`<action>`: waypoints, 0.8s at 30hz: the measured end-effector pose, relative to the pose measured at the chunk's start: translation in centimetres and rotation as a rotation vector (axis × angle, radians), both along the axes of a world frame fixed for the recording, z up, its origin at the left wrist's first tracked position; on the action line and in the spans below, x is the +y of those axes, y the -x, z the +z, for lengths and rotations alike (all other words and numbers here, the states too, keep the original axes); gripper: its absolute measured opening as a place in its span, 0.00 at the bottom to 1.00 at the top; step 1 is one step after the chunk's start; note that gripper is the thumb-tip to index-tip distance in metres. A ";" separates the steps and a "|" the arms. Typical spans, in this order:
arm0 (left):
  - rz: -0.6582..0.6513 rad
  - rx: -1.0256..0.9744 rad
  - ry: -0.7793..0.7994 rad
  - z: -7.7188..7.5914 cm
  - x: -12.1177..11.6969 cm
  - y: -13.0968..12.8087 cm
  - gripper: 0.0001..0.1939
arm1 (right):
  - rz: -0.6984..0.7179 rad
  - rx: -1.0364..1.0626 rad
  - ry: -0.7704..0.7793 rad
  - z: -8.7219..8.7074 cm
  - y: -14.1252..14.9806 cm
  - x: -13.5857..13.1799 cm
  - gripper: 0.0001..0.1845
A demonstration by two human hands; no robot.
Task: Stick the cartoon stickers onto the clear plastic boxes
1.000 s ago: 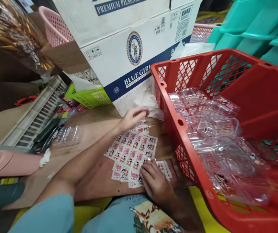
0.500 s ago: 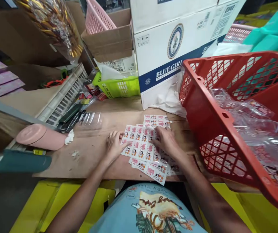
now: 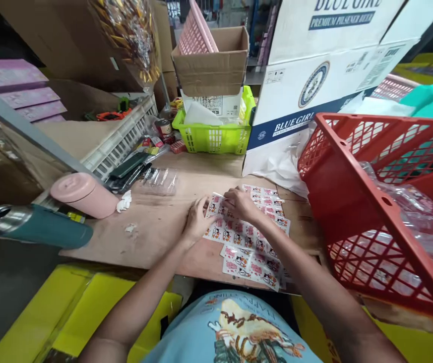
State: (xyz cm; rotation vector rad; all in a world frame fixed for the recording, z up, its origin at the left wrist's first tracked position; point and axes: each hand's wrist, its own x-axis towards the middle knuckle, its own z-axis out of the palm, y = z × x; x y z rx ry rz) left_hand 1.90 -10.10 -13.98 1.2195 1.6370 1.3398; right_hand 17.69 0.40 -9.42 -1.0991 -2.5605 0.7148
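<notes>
Several sheets of small pink-and-white cartoon stickers (image 3: 254,247) lie overlapped on the brown wooden board (image 3: 156,227) in front of me. My left hand (image 3: 197,220) rests with its fingers stretched flat on the left edge of the top sheet. Just right of it, my right hand (image 3: 241,202) has its fingers curled together, pinching that sheet's upper left corner. The two hands nearly touch. More sticker sheets (image 3: 271,199) show behind my right hand.
A red mesh basket (image 3: 347,201) of clear plastic boxes stands tilted at the right. A BLUE GIRL carton (image 3: 314,75) and green basket (image 3: 216,136) stand behind. A pink tumbler (image 3: 83,194), teal flask (image 3: 35,227) and clear plastic tray (image 3: 159,179) lie left.
My left hand has come back from the far side of the sheets to their left edge. My right hand has moved up to the top sheet's upper corner. The view has swung left.
</notes>
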 end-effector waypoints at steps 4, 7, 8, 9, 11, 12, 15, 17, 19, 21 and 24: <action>-0.168 -0.253 0.086 1.8 -0.3 -0.5 0.22 | -0.010 0.183 0.101 0.3 -1.8 -0.4 0.24; -0.241 -0.503 0.122 3.1 -0.7 -1.0 0.21 | -0.030 0.289 0.162 0.4 -2.9 -0.4 0.24; -0.240 -0.578 0.135 3.4 -0.8 -1.1 0.20 | -0.043 0.318 0.172 0.4 -3.1 -0.3 0.24; -0.228 -0.629 0.144 3.6 -0.8 -1.2 0.18 | -0.058 0.343 0.175 0.3 -3.3 -0.4 0.24; -0.201 -0.658 0.157 3.8 -0.8 -1.3 0.16 | -0.107 0.391 0.152 0.1 -3.7 -0.6 0.22; -0.191 -0.660 0.159 3.7 -0.7 -1.4 0.15 | -0.143 0.417 0.129 0.0 -3.9 -0.8 0.19; -0.145 -0.639 0.123 3.4 -0.5 -1.8 0.13 | -0.189 0.467 -0.067 0.1 -4.2 -1.9 0.10; -0.126 -0.620 0.079 3.2 -0.3 -2.3 0.11 | -0.108 0.445 -0.233 0.2 -4.0 -3.0 0.06; -0.138 -0.612 0.044 3.1 -0.2 -2.7 0.10 | -0.023 0.422 -0.321 0.2 -3.7 -3.8 0.06; -0.162 -0.605 0.025 3.1 -0.1 -3.1 0.10 | -0.022 0.452 -0.299 0.1 -3.2 -4.3 0.07; -0.145 -0.561 -0.018 3.0 -0.1 -3.4 0.09 | -0.051 0.527 -0.158 -0.3 -2.9 -4.1 0.08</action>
